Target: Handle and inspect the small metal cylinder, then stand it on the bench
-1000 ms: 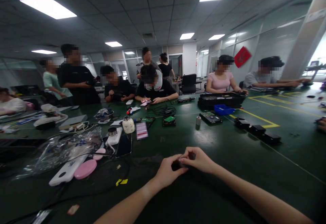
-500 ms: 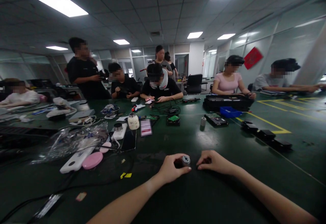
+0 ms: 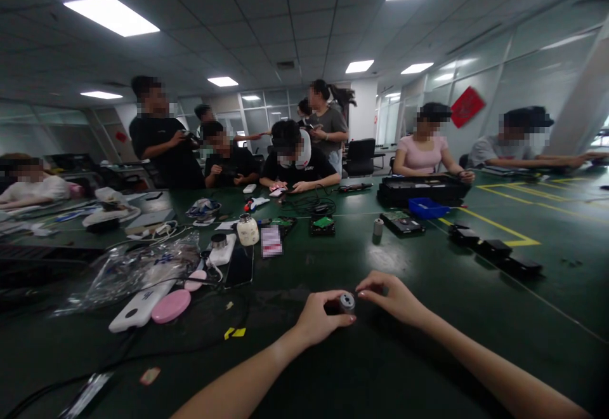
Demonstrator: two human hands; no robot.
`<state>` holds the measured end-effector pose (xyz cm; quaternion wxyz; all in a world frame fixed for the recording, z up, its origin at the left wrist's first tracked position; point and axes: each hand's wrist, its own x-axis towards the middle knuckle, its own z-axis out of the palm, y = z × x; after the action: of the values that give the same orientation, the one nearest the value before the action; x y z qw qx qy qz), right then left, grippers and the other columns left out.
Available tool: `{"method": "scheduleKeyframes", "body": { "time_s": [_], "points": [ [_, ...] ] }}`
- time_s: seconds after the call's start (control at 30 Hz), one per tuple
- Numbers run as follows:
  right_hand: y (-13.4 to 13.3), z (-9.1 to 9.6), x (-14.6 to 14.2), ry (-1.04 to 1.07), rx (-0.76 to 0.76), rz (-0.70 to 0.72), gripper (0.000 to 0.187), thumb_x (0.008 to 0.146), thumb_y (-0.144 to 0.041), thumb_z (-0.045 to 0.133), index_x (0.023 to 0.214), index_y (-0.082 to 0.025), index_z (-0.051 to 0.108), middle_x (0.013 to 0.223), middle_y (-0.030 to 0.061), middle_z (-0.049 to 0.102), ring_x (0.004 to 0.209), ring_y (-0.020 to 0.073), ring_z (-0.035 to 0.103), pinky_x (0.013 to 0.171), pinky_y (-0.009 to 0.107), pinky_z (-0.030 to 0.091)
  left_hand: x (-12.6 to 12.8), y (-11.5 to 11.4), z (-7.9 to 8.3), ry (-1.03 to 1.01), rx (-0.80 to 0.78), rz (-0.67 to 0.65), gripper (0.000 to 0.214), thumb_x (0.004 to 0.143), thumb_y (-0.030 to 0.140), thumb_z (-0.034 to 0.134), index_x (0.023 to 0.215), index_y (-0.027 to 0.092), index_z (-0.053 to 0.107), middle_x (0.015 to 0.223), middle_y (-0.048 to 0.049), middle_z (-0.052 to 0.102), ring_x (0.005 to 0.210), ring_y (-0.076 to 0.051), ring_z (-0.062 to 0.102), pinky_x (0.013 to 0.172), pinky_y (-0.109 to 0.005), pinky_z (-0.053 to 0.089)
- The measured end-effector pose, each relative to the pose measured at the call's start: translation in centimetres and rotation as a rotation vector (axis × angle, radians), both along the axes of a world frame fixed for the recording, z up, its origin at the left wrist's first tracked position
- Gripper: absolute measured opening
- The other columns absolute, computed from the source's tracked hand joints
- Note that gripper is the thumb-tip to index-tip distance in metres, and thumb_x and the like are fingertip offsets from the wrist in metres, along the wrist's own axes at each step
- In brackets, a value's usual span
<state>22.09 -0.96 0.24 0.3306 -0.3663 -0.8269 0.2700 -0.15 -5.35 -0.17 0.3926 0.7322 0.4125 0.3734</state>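
Note:
My left hand (image 3: 320, 320) grips a small grey metal cylinder (image 3: 347, 303) between thumb and fingers. The cylinder stands upright, its round top with dark holes facing up. Just right of it, my right hand (image 3: 387, 295) is closed in a pinch, fingertips near the cylinder's upper edge. Whatever the pinch holds, if anything, is too small to make out. Farther off on the green table (image 3: 304, 368) stands a similar metal cylinder (image 3: 377, 227), beside a hard drive (image 3: 402, 223).
To the left lie a pink round case (image 3: 171, 306), a white power bank (image 3: 137, 308), a phone (image 3: 240, 266) and crumpled plastic bags (image 3: 143, 260). A blue tray (image 3: 428, 208) and black blocks (image 3: 495, 249) are at right. Several people sit or stand beyond the table.
My right hand has moved left and slightly up, closer to the cylinder's top. My left hand keeps its hold. In the background, a standing person has shifted to the right.

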Motion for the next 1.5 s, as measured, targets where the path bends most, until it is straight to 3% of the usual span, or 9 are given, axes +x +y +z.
{"method": "scheduleKeyframes", "body": {
  "time_s": [0.17, 0.27, 0.63, 0.83, 0.93, 1.07, 1.17, 1.3, 1.5],
  "points": [
    [-1.5, 0.7, -2.4, 0.058, 0.031, 0.019, 0.018, 0.086, -0.034, 0.062, 0.093, -0.022, 0.073, 0.082, 0.0033, 0.063, 0.070, 0.0160, 0.057, 0.062, 0.028, 0.045, -0.3, 0.1, -0.5, 0.235, 0.141, 0.121, 0.045, 0.069, 0.037, 0.077, 0.111, 0.022, 0.070, 0.096, -0.0051, 0.072, 0.087, -0.024, 0.064, 0.079, -0.032, 0.047],
    [-1.9, 0.5, -2.9, 0.060, 0.032, 0.009, 0.017, 0.087, -0.034, 0.062, 0.093, -0.022, 0.072, 0.082, 0.0036, 0.063, 0.069, 0.0161, 0.057, 0.061, 0.028, 0.046, -0.5, 0.1, -0.5, 0.298, 0.188, 0.126, 0.044, 0.070, 0.041, 0.076, 0.111, 0.024, 0.070, 0.094, -0.0049, 0.071, 0.087, -0.024, 0.064, 0.078, -0.032, 0.045],
    [-2.4, 0.7, -3.1, 0.065, -0.021, 0.010, 0.016, 0.087, -0.033, 0.061, 0.089, -0.020, 0.069, 0.083, 0.0029, 0.061, 0.072, 0.0159, 0.056, 0.063, 0.028, 0.045, -0.5, -0.2, -0.4, 0.317, 0.205, 0.110, 0.046, 0.073, 0.041, 0.074, 0.114, 0.023, 0.066, 0.100, -0.0053, 0.070, 0.091, -0.025, 0.062, 0.080, -0.034, 0.045],
    [-2.4, 0.1, -3.4, 0.084, -0.044, -0.008, 0.023, 0.087, -0.038, 0.061, 0.080, -0.017, 0.064, 0.076, 0.0013, 0.058, 0.067, 0.0144, 0.052, 0.060, 0.027, 0.043, -0.3, -0.5, -0.5, 0.232, 0.236, 0.091, 0.060, 0.071, 0.032, 0.075, 0.127, 0.025, 0.054, 0.108, -0.0039, 0.070, 0.101, -0.026, 0.061, 0.095, -0.038, 0.039],
    [-2.5, -0.2, -3.3, 0.111, -0.092, 0.017, 0.023, 0.087, -0.040, 0.060, 0.085, -0.017, 0.065, 0.075, 0.0007, 0.057, 0.066, 0.0139, 0.051, 0.060, 0.026, 0.042, -0.4, -0.6, -0.3, 0.193, 0.240, 0.069, 0.066, 0.072, 0.029, 0.073, 0.133, 0.025, 0.046, 0.113, -0.0050, 0.068, 0.108, -0.027, 0.058, 0.100, -0.040, 0.035],
    [-2.5, -0.8, -3.0, 0.170, -0.215, 0.122, 0.036, 0.082, -0.039, 0.067, 0.110, -0.018, 0.058, 0.083, 0.0003, 0.057, 0.069, 0.0133, 0.051, 0.062, 0.026, 0.043, -0.8, -0.3, 0.0, 0.087, 0.300, 0.057, 0.047, 0.080, 0.017, 0.055, 0.127, 0.026, 0.053, 0.121, -0.0046, 0.061, 0.116, -0.025, 0.051, 0.101, -0.039, 0.035],
    [-2.5, -1.4, -2.8, 0.184, -0.289, 0.183, 0.043, 0.079, -0.039, 0.070, 0.114, -0.018, 0.054, 0.086, 0.0000, 0.056, 0.070, 0.0133, 0.050, 0.063, 0.025, 0.043, -0.8, -0.2, 0.1, 0.068, 0.338, 0.039, 0.030, 0.085, 0.018, 0.049, 0.108, 0.026, 0.067, 0.118, -0.0046, 0.060, 0.115, -0.024, 0.050, 0.101, -0.039, 0.036],
    [-2.4, -2.1, -2.7, 0.156, -0.282, 0.178, 0.033, 0.081, -0.041, 0.067, 0.101, -0.017, 0.057, 0.082, -0.0007, 0.054, 0.069, 0.0129, 0.048, 0.061, 0.025, 0.042, -0.4, -0.3, 0.2, 0.076, 0.336, 0.102, 0.018, 0.086, 0.028, 0.059, 0.099, 0.026, 0.072, 0.112, -0.0056, 0.062, 0.112, -0.024, 0.051, 0.099, -0.037, 0.038],
    [-2.3, -2.1, -2.9, 0.203, -0.334, 0.201, 0.030, 0.082, -0.040, 0.068, 0.097, -0.018, 0.055, 0.079, -0.0021, 0.052, 0.068, 0.0125, 0.047, 0.062, 0.025, 0.041, 0.4, 0.1, 0.1, 0.035, 0.250, 0.168, 0.009, 0.079, 0.025, 0.071, 0.087, 0.023, 0.075, 0.100, -0.0050, 0.068, 0.104, -0.023, 0.056, 0.092, -0.037, 0.043]
  ]
}}
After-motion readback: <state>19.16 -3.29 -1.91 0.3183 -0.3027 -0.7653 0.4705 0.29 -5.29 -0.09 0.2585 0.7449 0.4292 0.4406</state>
